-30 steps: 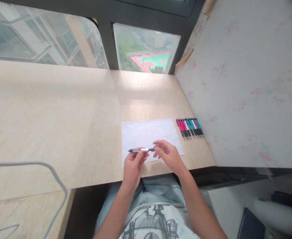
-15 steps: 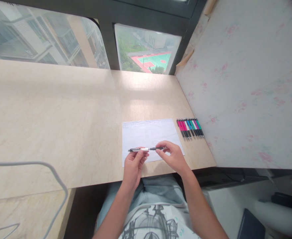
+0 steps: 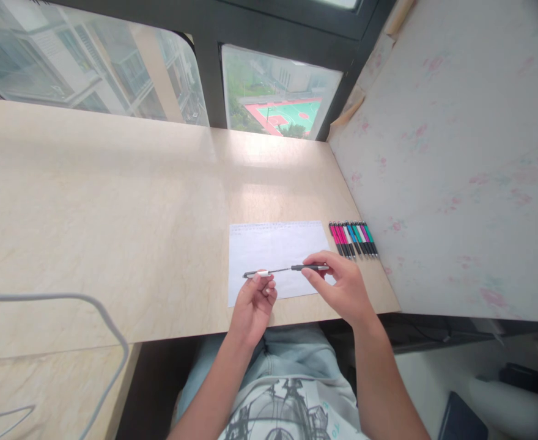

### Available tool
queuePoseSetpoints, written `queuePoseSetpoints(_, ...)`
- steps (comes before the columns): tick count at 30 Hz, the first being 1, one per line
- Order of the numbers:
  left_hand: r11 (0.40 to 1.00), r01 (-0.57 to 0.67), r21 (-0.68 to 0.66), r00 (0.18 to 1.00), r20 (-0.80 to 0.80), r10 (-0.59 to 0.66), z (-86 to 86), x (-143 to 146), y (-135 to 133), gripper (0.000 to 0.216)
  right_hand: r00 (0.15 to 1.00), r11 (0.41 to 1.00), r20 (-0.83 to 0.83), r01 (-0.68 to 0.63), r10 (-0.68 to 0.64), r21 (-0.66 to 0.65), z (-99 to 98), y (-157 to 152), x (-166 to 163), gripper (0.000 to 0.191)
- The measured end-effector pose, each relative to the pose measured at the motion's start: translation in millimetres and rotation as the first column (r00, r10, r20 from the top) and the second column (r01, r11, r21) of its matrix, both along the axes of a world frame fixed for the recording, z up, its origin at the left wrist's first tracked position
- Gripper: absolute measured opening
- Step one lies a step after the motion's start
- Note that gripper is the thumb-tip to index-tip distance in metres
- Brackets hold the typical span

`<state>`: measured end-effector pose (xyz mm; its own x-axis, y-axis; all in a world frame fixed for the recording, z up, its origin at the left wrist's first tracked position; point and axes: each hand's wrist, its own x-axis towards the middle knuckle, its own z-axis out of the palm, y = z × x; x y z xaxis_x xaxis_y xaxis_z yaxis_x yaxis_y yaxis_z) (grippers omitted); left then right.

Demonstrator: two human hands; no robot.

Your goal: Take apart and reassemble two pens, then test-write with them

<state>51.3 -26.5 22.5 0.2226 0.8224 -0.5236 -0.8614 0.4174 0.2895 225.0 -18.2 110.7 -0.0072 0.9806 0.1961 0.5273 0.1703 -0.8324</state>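
Observation:
My left hand [image 3: 256, 300] pinches the white pen barrel [image 3: 256, 274], which has a dark clip end pointing left. Between the fingers of my right hand [image 3: 340, 282] is the black front grip of the pen [image 3: 309, 267], its silver tip to the right. A thin dark refill [image 3: 279, 270] bridges the gap between the two separated halves. Both hands hover over a white sheet of paper [image 3: 278, 244] with small handwritten lines along its top edge.
A row of several click pens [image 3: 352, 238], with pink, white, blue, green and purple barrels, lies right of the paper beside the papered wall [image 3: 456, 183]. A grey cable [image 3: 99, 315] curves over the left part of the desk [image 3: 159, 244]. Windows stand behind.
My right hand has drawn the black grip to the right, away from the white barrel, and more of the refill shows between them. The view has shifted slightly.

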Motion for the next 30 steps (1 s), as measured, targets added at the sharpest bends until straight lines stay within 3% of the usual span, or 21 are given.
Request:
queuePoseSetpoints(6,1.0,-0.008,-0.026,0.998,0.056,0.009,-0.9,-3.6,1.8,0.011,0.996,0.998,-0.056,0.065,-0.066,-0.023,-1.3,-4.4,4.9,0.013)
queuePoseSetpoints(10,0.999,-0.03,-0.036,0.997,0.065,0.032,-4.2,-7.5,4.2,0.01,0.982,0.987,-0.116,0.143,-0.15,-0.069,-24.3,0.6,20.0,0.02)
queuePoseSetpoints(15,0.999,-0.039,0.02,0.999,0.012,0.039,-9.8,-10.7,5.2,0.014,0.967,0.961,0.125,0.239,-0.222,-0.139,-73.5,21.3,29.2,0.02)
queuePoseSetpoints(19,0.998,-0.031,0.049,0.997,-0.068,0.034,-8.7,-12.3,5.1,0.016,0.884,0.94,0.322,0.336,-0.338,0.063,-103.9,40.0,21.7,0.017)
queuePoseSetpoints(23,0.997,-0.032,0.067,0.991,-0.125,0.04,-6.2,-13.5,5.0,0.017,0.8,0.898,0.409,0.383,-0.44,0.217,-116.5,56.3,12.9,0.014)
queuePoseSetpoints(30,0.996,-0.019,0.087,0.991,-0.132,0.031,-8.9,-12.7,4.8,0.018,0.718,0.896,0.547,0.412,-0.431,0.164,-124.3,66.7,6.7,0.014)
